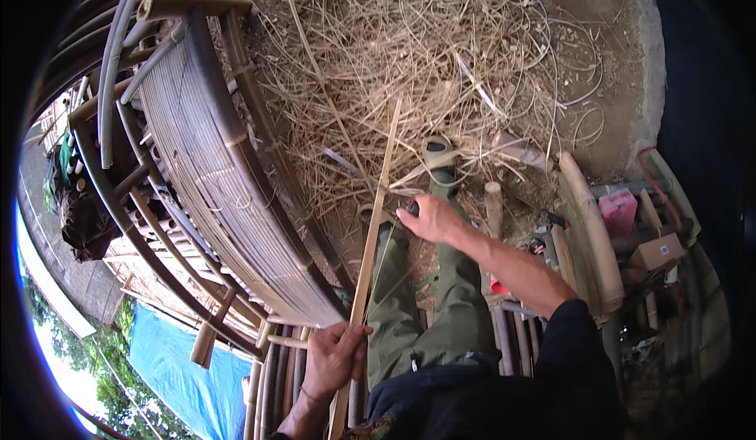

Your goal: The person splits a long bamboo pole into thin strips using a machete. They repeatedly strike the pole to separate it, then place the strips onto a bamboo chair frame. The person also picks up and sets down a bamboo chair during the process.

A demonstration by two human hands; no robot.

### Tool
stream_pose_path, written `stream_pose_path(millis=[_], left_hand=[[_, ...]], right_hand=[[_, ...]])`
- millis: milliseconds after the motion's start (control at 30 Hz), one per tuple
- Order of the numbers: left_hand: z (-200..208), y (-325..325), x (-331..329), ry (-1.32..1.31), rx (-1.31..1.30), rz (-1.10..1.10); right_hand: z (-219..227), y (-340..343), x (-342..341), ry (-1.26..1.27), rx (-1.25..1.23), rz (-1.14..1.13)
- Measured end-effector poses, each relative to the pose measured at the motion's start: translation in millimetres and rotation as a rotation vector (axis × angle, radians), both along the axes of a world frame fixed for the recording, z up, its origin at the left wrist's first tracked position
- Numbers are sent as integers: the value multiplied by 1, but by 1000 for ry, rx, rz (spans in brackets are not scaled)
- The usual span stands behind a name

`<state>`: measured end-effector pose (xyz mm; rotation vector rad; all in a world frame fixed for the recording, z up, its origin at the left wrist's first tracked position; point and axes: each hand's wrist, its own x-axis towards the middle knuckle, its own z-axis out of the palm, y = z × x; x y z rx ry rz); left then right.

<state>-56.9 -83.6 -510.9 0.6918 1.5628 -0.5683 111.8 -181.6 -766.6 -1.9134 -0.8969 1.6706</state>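
Observation:
A long, pale bamboo strip point(366, 271) runs from beside my lap up past my knees, slightly tilted. Low on it, my left hand point(337, 355) is closed around the strip. My right hand point(435, 219) grips the dark handle of a knife point(413, 208), just right of the strip. The blade meets the strip near its upper part, where thin shavings curl away; its exact edge is hard to make out. My legs point(457, 298) in green trousers stretch out beneath both hands.
A heap of bamboo shavings point(409, 46) covers the ground ahead. On the left stands a bamboo bench point(213, 164) with a slatted top. At right are thick bamboo poles point(587, 235), a small cardboard box point(657, 252) and a pink block point(618, 211). A blue tarp point(185, 369) hangs lower left.

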Motion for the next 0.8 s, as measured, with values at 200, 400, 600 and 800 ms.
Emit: stream_pose_path(millis=[200,400,600,800], left_hand=[[1,0,7,5,-26,25],[-9,-4,0,32,-4,-10],[-5,-2,-2,12,-3,9],[0,-13,-7,19,-4,12]], right_hand=[[37,-18,-22,-80,609,105],[-16,-22,-38,-205,75,151],[2,-13,-26,-101,25,55],[-14,-32,-33,-229,661,213]])
